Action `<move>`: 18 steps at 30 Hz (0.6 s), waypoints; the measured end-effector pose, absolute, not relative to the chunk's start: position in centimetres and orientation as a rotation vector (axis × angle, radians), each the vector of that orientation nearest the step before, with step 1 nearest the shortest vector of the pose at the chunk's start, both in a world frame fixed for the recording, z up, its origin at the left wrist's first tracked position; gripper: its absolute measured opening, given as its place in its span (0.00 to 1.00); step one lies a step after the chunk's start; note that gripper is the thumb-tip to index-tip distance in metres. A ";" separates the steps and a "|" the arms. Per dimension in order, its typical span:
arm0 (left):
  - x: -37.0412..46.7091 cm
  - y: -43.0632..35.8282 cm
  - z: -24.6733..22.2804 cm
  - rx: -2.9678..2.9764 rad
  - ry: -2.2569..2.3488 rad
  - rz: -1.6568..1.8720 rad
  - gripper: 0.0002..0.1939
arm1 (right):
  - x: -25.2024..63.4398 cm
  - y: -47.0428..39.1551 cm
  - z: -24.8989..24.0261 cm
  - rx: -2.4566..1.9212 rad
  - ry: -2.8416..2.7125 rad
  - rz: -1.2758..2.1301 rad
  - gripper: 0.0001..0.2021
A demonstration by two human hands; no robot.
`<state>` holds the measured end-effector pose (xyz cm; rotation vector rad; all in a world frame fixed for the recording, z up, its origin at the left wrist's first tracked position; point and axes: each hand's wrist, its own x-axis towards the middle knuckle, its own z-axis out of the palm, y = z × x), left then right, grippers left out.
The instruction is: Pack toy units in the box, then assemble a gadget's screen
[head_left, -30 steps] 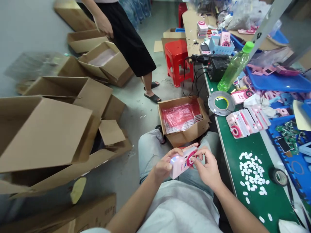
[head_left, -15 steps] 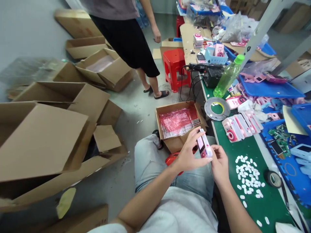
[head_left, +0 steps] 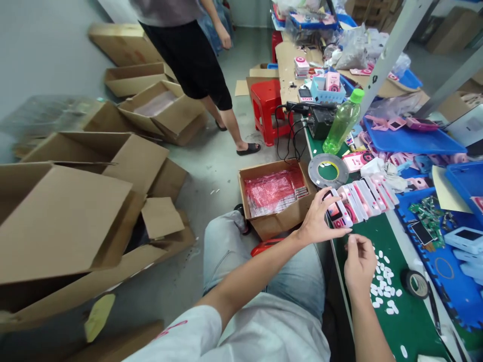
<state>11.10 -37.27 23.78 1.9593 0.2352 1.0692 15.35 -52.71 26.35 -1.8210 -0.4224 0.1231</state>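
Note:
My left hand (head_left: 319, 218) grips a pink and white toy camera (head_left: 338, 210) with a dark screen, thumb at its lower end and fingers at its upper end. This camera stands at the near end of a row of similar pink and white cameras (head_left: 372, 196) on the green mat (head_left: 362, 234). My right hand (head_left: 360, 254) is just below and right of it, over the mat, fingers curled together; what they hold, if anything, is too small to tell. Small white oval pieces (head_left: 385, 281) lie scattered beside the right hand.
A tape ring (head_left: 328, 170), green bottle (head_left: 343, 121) and black tape roll (head_left: 415, 283) are on the bench. Blue trays (head_left: 411, 138) hold parts. An open carton (head_left: 275, 221) sits by my knees, a red stool (head_left: 267, 110) beyond it. A person (head_left: 188, 55) stands ahead; cartons (head_left: 64, 216) fill the left.
My left hand has carried the camera rightward from above my lap to the row on the bench. My right hand has moved right, away from the camera. The person ahead has shifted left.

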 end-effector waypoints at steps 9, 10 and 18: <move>8.0 -40.2 27.7 2.040 0.686 0.794 0.43 | 14.5 -52.7 24.8 -1.773 -0.773 0.239 0.43; 7.4 -40.4 28.0 2.068 0.704 0.736 0.43 | 14.5 -52.7 24.9 -1.794 -0.789 0.239 0.42; 3.5 -38.6 29.1 1.925 0.386 0.699 0.44 | 15.4 -52.5 27.1 -1.290 -0.156 0.837 0.29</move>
